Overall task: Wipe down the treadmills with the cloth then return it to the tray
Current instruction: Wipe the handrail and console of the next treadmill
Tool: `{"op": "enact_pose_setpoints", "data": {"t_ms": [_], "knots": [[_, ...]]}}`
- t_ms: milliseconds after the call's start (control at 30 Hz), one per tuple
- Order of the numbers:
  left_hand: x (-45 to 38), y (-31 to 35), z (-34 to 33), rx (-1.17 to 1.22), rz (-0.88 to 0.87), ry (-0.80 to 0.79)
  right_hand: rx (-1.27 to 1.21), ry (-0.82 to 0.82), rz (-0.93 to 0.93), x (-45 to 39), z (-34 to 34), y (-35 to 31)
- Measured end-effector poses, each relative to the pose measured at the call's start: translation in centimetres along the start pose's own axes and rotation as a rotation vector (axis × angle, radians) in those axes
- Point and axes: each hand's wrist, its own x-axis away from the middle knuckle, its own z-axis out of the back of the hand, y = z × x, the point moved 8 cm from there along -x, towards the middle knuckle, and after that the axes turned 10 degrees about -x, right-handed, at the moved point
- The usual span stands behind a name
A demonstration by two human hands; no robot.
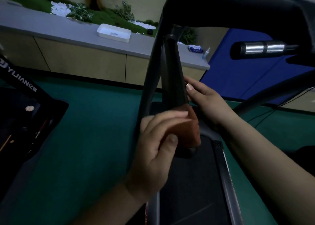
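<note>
The treadmill [192, 182] fills the right and centre of the view, its dark belt running down toward the bottom edge and its black upright post [172, 74] rising to the console arm at the top, where a handlebar with silver sensor bands [264, 48] juts out at right. A second treadmill [20, 108] with white lettering on its frame sits at the left edge, across the green floor [85, 131]. Behind them a long grey table [51, 28] over beige cabinet fronts runs across the back, with a strip of plants and white pebbles beyond it. On that table stands the white tray [113, 32], well apart from the hands, and farther right a packet of wipes [196, 48] and a small bottle [205, 53]. The right hand [204, 98] holds the post, its grip narrow with thumb against the post's side. The left hand [158, 144], blurred, has its grip closed round the reddish-brown cloth [194, 129], pinching it between thumb and fingers and pressing it against the lower part of the post, just below the right hand.
</note>
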Motion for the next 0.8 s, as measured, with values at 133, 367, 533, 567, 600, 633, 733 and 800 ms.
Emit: {"op": "enact_pose_setpoints", "data": {"t_ms": [133,367,533,567,600,633,733,800], "knots": [[-6.7,-3.4,-1.1,-0.061,0.028,-0.025,0.013,0.023,0.041,0.1,0.2,-0.1],[-17.4,-9.2,-3.4,-0.288,0.146,-0.147,-0.084,0.047,0.053,0.3,0.3,2.9],[-22.1,-10.4,-4.5,-0.471,0.204,-0.206,-0.136,0.045,0.026,0.6,0.2,4.0],[-22.4,-10.2,-4.7,-0.501,0.203,-0.208,-0.147,0.045,0.023,0.6,0.2,4.2],[-22.2,-9.8,-4.7,-0.521,0.197,-0.207,-0.160,0.042,0.021,0.6,0.2,4.3],[-21.7,-9.4,-4.6,-0.529,0.186,-0.208,-0.177,0.033,0.019,0.6,0.2,4.3],[-18.3,-7.4,-4.2,-0.492,0.074,-0.235,-0.217,0.009,0.014,0.7,0.0,4.5],[-15.1,-5.4,-3.6,-0.469,-0.033,-0.257,-0.227,0.013,0.010,0.8,0.1,4.6]]}}
